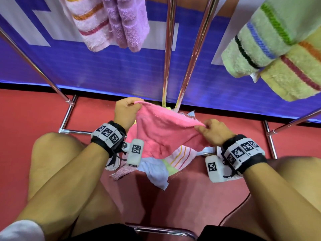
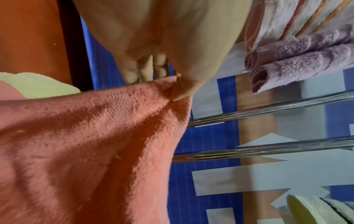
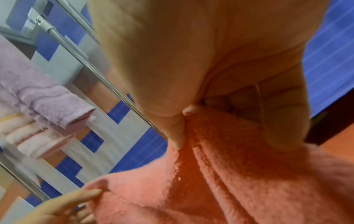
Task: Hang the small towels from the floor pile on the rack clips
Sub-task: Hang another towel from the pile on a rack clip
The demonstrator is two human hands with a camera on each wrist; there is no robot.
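A small pink towel [image 1: 165, 131] hangs stretched between my two hands above the floor pile [image 1: 156, 167]. My left hand [image 1: 126, 110] pinches its upper left corner between thumb and curled fingers; in the left wrist view the left hand [image 2: 168, 81] grips the pink towel [image 2: 86, 144] at its edge. My right hand [image 1: 211, 130] pinches the upper right corner; the right wrist view shows the right hand [image 3: 191, 121] with the thumb pressed into bunched pink towel [image 3: 239, 181]. The pile holds several small towels in light blue, green and striped white. No rack clips are visible.
Chrome rack poles [image 1: 167, 49] rise just behind the towel, with base bars [image 1: 67, 115] on the red floor. Pink and lilac towels [image 1: 112, 23] hang at upper left, green and yellow striped towels [image 1: 278, 49] at upper right. A blue banner [image 1: 104, 66] stands behind. My knees flank the pile.
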